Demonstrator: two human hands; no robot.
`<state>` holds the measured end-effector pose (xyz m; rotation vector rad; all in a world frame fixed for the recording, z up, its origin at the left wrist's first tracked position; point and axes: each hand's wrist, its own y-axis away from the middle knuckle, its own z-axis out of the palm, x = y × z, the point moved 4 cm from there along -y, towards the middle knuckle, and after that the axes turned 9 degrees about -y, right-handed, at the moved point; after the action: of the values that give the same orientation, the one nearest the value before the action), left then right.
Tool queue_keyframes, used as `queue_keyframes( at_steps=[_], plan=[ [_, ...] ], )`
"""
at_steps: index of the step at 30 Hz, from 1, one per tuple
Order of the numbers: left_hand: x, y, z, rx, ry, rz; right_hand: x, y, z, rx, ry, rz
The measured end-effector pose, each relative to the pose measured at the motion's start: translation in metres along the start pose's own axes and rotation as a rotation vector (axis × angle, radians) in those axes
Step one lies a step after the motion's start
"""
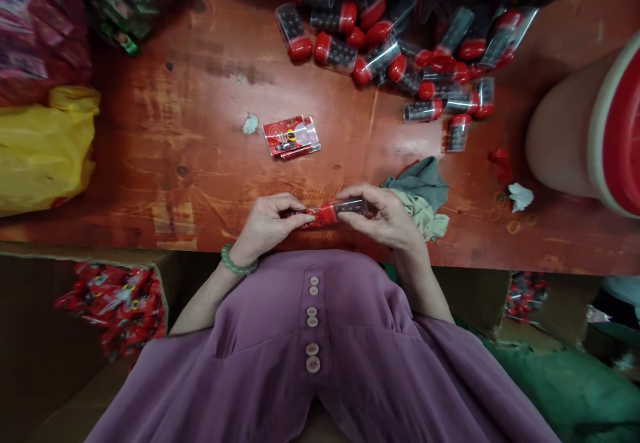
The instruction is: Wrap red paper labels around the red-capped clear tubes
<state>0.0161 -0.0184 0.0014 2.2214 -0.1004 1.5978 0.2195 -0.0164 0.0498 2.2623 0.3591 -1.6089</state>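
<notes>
Both hands meet at the table's front edge around a small clear tube with dark contents and a red part at its left. My left hand, with a green bead bracelet at the wrist, pinches a red printed sleeve at the tube's left end. My right hand grips the tube's clear right end between thumb and fingers. Beyond the hands lies a small stack of red printed wrappers. Crumpled grey-green cloths sit just behind my right hand.
Many red-capped tubes are heaped at the back right. A large pale bucket stands at the right. Bags, one yellow, line the left side. An open cardboard box with red packets is below the table at left.
</notes>
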Motion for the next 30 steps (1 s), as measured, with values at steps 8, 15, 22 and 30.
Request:
queue_keyframes(
  at_steps=[8, 15, 22, 30],
  plan=[
    [-0.002, 0.0, 0.006, -0.317, 0.02, -0.026, 0.001, -0.009, 0.004, -0.423, 0.007, -0.021],
    [0.001, -0.002, 0.007, -0.35, 0.053, -0.036, 0.008, -0.015, 0.007, -0.518, -0.1, 0.018],
    [0.0, -0.004, 0.008, -0.323, 0.076, -0.044, 0.018, -0.016, 0.001, -0.477, -0.275, 0.182],
    [0.0, -0.004, 0.007, -0.364, 0.104, -0.064, 0.024, -0.02, 0.002, -0.583, -0.334, 0.233]
  ],
)
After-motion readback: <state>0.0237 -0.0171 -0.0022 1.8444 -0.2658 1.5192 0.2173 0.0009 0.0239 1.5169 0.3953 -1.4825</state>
